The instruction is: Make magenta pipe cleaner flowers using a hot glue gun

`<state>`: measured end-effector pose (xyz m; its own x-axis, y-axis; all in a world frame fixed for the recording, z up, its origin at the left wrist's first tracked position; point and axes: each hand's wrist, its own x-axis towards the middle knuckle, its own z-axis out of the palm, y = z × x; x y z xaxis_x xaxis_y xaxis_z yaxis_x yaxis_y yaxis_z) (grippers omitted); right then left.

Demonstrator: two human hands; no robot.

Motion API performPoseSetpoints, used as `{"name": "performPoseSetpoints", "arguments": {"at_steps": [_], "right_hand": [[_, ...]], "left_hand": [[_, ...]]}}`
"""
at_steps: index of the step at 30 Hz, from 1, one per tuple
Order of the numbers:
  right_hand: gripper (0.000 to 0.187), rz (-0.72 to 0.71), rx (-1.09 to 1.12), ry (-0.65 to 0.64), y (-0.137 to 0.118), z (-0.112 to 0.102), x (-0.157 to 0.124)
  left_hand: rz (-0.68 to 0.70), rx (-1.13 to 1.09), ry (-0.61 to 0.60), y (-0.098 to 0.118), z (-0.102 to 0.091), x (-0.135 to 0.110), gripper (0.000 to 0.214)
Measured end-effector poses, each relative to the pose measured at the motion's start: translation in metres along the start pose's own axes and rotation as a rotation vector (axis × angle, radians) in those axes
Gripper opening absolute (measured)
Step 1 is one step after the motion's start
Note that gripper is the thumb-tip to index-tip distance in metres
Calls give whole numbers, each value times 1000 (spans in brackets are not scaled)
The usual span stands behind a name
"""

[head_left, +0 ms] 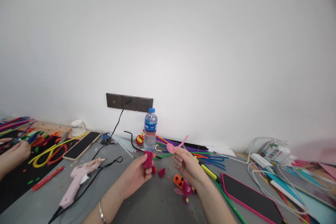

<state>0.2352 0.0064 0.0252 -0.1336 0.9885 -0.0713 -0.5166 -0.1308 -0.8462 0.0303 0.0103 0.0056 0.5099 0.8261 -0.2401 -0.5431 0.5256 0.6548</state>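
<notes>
My left hand [138, 173] is closed around a small dark-pink fuzzy piece [148, 159], held up above the grey table [154, 203]. My right hand [185, 164] pinches a light-pink pipe cleaner [175, 145] bent into a loop with a free end pointing up and right. The two hands are close together, just in front of a water bottle [150, 130]. Below them on the table lie a dark-pink scrap [161, 172], an orange fuzzy piece [178, 181] and a pink fuzzy figure [186, 190].
A pink glue gun [76, 181] with a black cord lies at the left, a phone [82, 145] behind it. Another phone in a pink case [250, 197] lies at the right. Coloured pipe cleaners [207, 159] spread behind. Another person's hand [14, 154] works at far left.
</notes>
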Motion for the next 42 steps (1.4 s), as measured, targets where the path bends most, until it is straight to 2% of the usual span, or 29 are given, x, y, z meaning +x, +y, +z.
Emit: {"name": "performPoseSetpoints", "arguments": {"at_steps": [4, 7, 10, 14, 19, 22, 25, 30, 35, 42], "right_hand": [[46, 0, 18, -9, 1, -1, 1], [46, 3, 22, -16, 1, 0, 1], [46, 6, 27, -18, 0, 1, 0], [47, 3, 29, -24, 0, 1, 0], [46, 2, 37, -22, 0, 0, 0], [46, 10, 44, -24, 1, 1, 0], [47, 13, 48, -24, 1, 2, 0], [48, 24, 52, -6, 0, 7, 0], [47, 30, 62, -9, 1, 8, 0], [46, 32, 67, -38, 4, 4, 1]], "left_hand": [[-14, -124, 122, 0, -4, 6, 20], [-4, -181, 149, 1, -4, 7, 22], [44, -172, 143, 3, -2, 4, 6], [108, -52, 118, 4, 3, -2, 34], [84, 22, 134, -1, 0, 1, 24], [53, 42, 81, -3, -4, 4, 30], [69, 69, 20, -3, -5, 3, 32], [100, 136, 47, -3, -3, 2, 36], [134, 208, -22, -6, -4, 4, 26], [129, 253, 11, -8, -7, 5, 36]]}}
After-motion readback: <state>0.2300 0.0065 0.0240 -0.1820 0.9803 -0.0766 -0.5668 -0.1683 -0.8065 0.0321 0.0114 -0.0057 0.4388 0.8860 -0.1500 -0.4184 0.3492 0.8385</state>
